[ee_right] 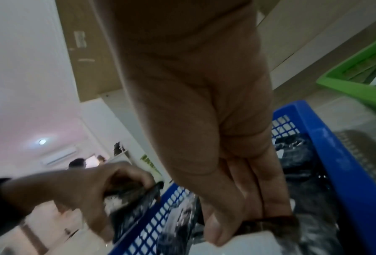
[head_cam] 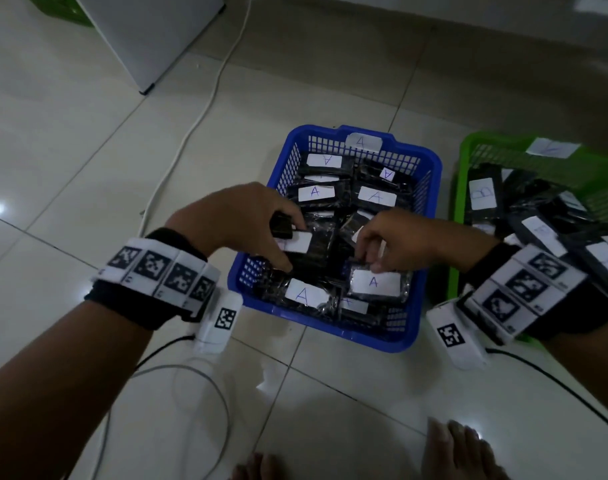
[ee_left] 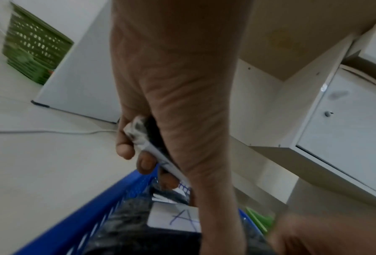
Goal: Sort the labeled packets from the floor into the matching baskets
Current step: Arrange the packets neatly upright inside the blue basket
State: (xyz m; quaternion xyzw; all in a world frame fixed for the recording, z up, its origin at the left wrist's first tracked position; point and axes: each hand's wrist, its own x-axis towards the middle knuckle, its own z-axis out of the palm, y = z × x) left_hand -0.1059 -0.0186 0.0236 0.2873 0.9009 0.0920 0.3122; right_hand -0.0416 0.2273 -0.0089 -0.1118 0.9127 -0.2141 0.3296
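A blue basket (head_cam: 330, 332) tagged A stands on the floor, filled with black packets bearing white A labels. My left hand (head_cam: 288, 244) hovers over its left side and grips a black packet with a white label (head_cam: 301, 241), its letter hidden; the left wrist view shows fingers curled round this packet (ee_left: 147, 146). My right hand (head_cam: 368, 261) reaches into the basket's near right part and pinches the top edge of a packet labeled A (head_cam: 375, 284), thumb against fingers around the packet edge (ee_right: 267, 222). A green basket (head_cam: 456, 209) on the right holds more labelled black packets.
A white cable (head_cam: 198, 119) runs across the tiles left of the blue basket. A pale cabinet (head_cam: 146, 32) stands at the back left with a green crate (head_cam: 60, 5) behind it. Bare feet (head_cam: 458, 452) are at the bottom edge; black wrist cables trail on the floor.
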